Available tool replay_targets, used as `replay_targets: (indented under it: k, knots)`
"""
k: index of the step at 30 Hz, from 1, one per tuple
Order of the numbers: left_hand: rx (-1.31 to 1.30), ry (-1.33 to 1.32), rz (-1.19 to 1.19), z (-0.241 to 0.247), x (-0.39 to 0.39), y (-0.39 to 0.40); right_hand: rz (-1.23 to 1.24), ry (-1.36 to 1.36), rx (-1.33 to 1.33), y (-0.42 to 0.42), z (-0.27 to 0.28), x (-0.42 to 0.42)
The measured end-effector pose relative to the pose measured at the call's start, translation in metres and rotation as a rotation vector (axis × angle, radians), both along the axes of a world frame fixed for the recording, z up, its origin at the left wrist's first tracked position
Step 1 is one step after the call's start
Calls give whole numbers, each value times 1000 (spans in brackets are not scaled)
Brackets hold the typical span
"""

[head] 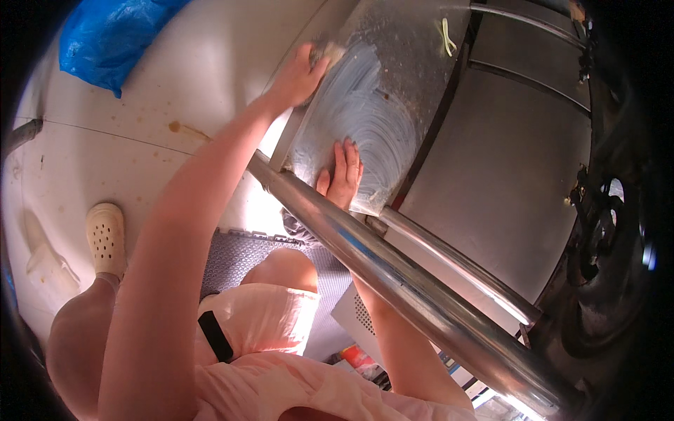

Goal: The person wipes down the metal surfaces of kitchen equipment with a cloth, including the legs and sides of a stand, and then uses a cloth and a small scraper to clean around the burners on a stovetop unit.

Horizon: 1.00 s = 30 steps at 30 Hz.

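My left hand grips a small scrubbing pad at the near left edge of a metal shelf; the pad is blurred, so its exact kind is unclear. Whitish, swirled streaks of wet film cover the middle of that shelf. My right hand rests palm down on the shelf's lower end, thumb spread from the fingers, holding nothing. Its forearm passes beneath a thick metal tube. A pale yellow-green strip lies on the shelf's far part.
A blue plastic bag sits on the stained light floor. Thinner metal rails and a grey metal panel stand to the right, beside dark, grimy fittings. A grey textured mat lies by my knee.
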State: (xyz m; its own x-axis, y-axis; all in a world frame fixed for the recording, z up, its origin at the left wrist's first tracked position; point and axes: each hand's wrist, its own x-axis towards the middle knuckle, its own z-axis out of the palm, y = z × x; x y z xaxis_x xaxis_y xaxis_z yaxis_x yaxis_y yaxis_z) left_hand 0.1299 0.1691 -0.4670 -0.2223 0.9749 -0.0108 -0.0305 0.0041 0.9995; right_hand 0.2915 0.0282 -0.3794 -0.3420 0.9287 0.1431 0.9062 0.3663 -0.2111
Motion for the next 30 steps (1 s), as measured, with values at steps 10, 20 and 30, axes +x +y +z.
replay_targets:
  k: [10, 20, 30]
  knots:
    - [-140, 184, -284, 38, -29, -142, -45, 27, -2, -2, 5, -2]
    - [27, 343, -29, 41, 3, 19, -22, 36, -26, 1, 5, -4]
    - [-194, 332, -282, 54, -21, -97, -47, 13, 66, -7, 4, -6]
